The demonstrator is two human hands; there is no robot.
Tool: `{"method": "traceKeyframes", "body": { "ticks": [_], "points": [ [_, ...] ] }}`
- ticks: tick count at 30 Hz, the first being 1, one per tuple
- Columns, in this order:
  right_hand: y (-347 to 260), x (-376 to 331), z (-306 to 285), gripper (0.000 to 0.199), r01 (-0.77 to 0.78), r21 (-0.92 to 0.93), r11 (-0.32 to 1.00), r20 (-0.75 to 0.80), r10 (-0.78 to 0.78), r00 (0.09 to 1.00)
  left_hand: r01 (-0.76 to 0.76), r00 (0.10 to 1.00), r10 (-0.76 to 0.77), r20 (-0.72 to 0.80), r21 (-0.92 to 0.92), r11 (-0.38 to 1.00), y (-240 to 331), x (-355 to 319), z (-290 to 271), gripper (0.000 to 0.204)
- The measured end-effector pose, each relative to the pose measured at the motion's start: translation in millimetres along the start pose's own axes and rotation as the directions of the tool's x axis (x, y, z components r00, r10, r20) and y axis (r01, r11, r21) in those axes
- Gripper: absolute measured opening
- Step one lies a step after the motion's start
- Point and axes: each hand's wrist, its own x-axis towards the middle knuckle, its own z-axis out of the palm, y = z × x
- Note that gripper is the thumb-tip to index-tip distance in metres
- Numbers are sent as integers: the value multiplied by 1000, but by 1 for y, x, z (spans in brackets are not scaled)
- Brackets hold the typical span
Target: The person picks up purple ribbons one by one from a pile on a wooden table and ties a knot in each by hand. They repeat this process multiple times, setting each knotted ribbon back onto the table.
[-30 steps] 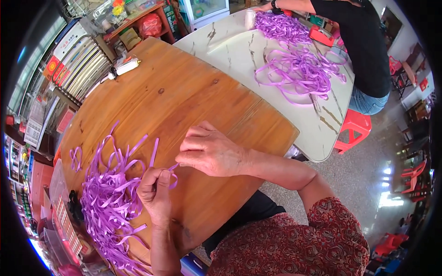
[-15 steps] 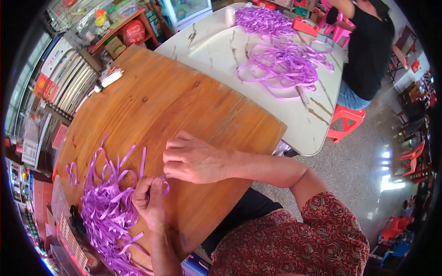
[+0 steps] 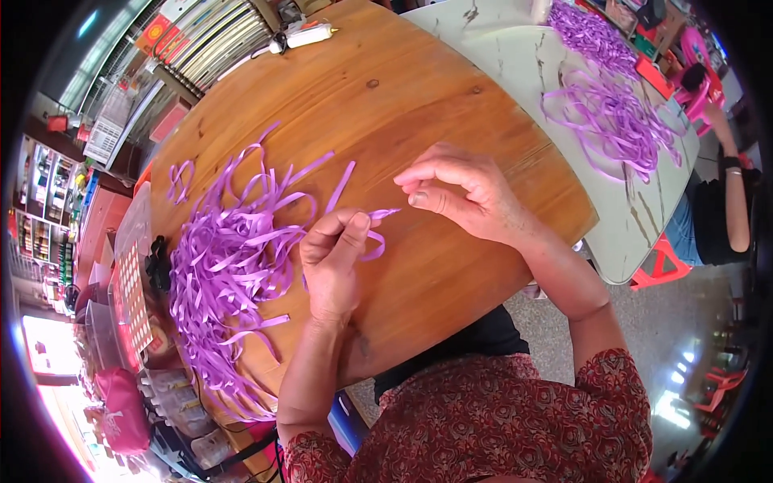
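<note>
Left hand (image 3: 331,262) here has a purple ribbon (image 3: 387,212) pinched in its fingers. Right hand (image 3: 486,198) is just off the tip, fingers loosely parted, empty.

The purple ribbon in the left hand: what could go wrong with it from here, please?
Only the left hand pinches the ribbon; the right hand is apart from it, so the end might slip loose if that pinch relaxes. The purple ribbon pile nearby lies in loose, overlapping loops, so strands could tangle.
</note>
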Motion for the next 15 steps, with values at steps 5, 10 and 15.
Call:
{"method": "traceKeyframes", "body": {
  "ticks": [5, 10, 15],
  "points": [
    [2, -1, 6, 18, 58, 8, 998, 47, -59, 997, -19, 1000, 19, 11, 36, 999, -4, -3, 5, 9],
    [2, -2, 1, 19, 70, -85, 994, 27, -68, 997, -153, 979, 114, 170, 238, 959, -2, 0, 9, 13],
    [12, -3, -19, 13, -69, 292, 954, -369, 179, 912, -255, 966, 207, 154, 460, 850, 12, 5, -20, 16]
  ]
}}
